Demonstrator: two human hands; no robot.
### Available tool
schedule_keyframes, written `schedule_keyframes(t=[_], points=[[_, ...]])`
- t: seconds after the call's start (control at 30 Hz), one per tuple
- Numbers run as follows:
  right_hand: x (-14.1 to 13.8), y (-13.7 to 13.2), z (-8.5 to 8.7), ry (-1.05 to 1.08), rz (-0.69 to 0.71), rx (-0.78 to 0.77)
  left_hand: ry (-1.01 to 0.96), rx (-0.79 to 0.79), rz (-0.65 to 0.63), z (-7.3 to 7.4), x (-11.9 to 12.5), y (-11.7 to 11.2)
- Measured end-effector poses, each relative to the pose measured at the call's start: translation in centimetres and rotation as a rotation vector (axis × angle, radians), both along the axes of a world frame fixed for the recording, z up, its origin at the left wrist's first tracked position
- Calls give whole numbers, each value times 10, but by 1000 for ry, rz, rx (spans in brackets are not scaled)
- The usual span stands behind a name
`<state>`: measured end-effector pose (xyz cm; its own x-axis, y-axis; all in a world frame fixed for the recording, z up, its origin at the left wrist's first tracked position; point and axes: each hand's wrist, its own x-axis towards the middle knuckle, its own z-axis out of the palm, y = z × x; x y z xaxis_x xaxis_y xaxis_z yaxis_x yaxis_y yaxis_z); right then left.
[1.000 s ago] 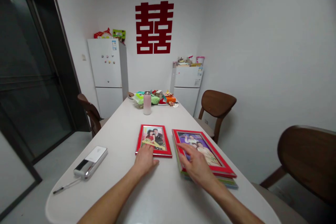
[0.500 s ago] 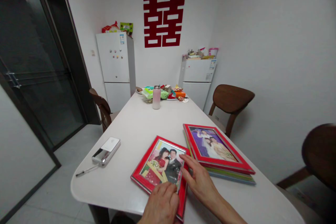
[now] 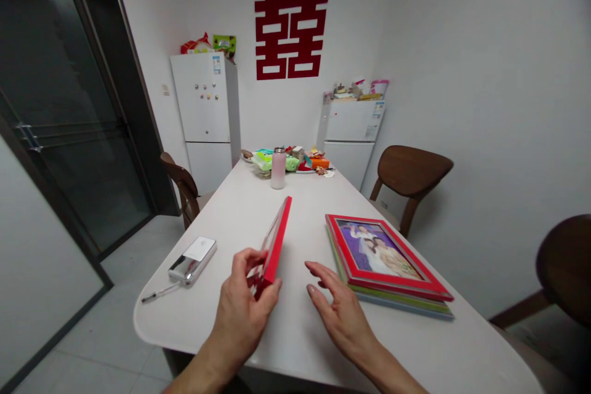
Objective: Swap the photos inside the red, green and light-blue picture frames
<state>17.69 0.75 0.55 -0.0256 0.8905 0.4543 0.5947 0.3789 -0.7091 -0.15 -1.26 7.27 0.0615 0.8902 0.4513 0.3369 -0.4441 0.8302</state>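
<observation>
My left hand (image 3: 244, 314) grips the near end of a red photo frame (image 3: 276, 240) and holds it on edge above the white table (image 3: 240, 209), so I see mostly its side. My right hand (image 3: 339, 311) hovers just right of it with fingers spread, holding nothing, beside a stack of frames (image 3: 385, 261). The stack's top frame is red and shows a wedding photo; green and blue frame edges show beneath it.
A silver power bank (image 3: 192, 252) with a cable lies at the table's left. A pink bottle (image 3: 277, 168) and assorted packets stand at the far end. Wooden chairs (image 3: 409, 175) flank the table; two white fridges (image 3: 205, 111) stand behind it against the wall.
The red frame lay flat on the table under both hands; now my left hand has lifted and tipped it onto its edge. My right hand has come off it.
</observation>
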Motion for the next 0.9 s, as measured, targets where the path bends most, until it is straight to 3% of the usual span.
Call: schedule_keyframes(t=[0.1,0.2,0.4,0.53,0.9], points=[[-14,1,-1,-17,62,-2,-126,-13,75,5,-10,3],[-22,0,-1,-74,114,-14,-176,-59,129,-3,-19,6],[-20,-5,-13,-316,140,-40,-319,-320,25,-62,-26,9],[-12,-11,-24,-468,134,1,-143,-372,22,-86,-29,4],[-7,-23,-34,-617,100,87,381,-252,23,-91,-24,-7]])
